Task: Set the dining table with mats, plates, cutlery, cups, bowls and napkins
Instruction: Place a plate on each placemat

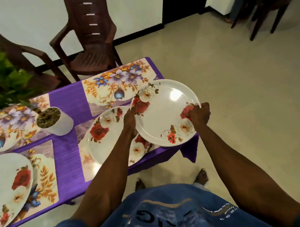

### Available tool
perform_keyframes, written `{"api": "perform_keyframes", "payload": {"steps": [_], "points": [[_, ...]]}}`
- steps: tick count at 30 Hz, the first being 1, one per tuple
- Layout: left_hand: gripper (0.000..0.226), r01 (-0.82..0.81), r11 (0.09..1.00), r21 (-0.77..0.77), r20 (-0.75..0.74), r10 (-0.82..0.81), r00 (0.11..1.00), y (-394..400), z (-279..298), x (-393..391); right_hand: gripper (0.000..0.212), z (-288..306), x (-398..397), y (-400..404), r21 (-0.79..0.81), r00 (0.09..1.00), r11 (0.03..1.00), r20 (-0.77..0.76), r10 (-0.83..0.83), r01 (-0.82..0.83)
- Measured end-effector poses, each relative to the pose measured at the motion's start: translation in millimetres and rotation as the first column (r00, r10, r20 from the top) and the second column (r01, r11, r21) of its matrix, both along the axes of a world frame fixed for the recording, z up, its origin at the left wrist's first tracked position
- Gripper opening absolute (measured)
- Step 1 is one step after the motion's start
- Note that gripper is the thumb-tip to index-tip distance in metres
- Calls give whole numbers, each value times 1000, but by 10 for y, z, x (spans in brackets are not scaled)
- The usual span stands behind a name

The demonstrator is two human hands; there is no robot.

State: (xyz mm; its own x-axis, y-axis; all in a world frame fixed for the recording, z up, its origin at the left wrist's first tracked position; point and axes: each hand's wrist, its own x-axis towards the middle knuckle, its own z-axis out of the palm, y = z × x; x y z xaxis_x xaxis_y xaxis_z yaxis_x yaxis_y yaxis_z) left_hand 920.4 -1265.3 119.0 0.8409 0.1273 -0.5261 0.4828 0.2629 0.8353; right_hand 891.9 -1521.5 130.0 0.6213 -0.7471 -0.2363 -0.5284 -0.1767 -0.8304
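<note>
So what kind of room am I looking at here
Most likely a home dining area: a table under a purple cloth with floral mats, rose-patterned plates, and brown plastic chairs pulled up.

The room is evenly and softly lit from overhead. A bright glare spot sits on the raised plate, and a fainter sheen shows on the near mat and on the pale floor. Shadows are weak, darkest under the bench edge. The wide-angle lens bends the chairs and walls outward. The plant leaves at left and the far corner are blurred; fine detail is soft throughout.
</note>
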Motion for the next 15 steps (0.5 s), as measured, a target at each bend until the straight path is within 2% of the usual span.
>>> {"api": "perform_keyframes", "payload": {"steps": [3,5,7,11,15], "points": [[31,-16,991,130,-18,19,1000,-575,-85,107,31,3,62,-547,-15,1000,1000,8,-2,2],[29,-4,989,149,-6,5,1000,-1084,-33,97,30,-6,97,-1003,-24,1000,1000,7,-12,12],[32,0,991,135,6,-1,1000,-1539,-77,103,29,-30,122,-1440,-36,1000,999,4,-17,17],[20,-3,999,52,-16,4,1000,-2442,-151,143,29,-32,171,-2318,-44,1000,999,-27,-16,14],[27,-40,998,58,-14,41,999,-2964,-82,246,28,24,315,-2850,-39,999,999,-29,17,-18]]}}
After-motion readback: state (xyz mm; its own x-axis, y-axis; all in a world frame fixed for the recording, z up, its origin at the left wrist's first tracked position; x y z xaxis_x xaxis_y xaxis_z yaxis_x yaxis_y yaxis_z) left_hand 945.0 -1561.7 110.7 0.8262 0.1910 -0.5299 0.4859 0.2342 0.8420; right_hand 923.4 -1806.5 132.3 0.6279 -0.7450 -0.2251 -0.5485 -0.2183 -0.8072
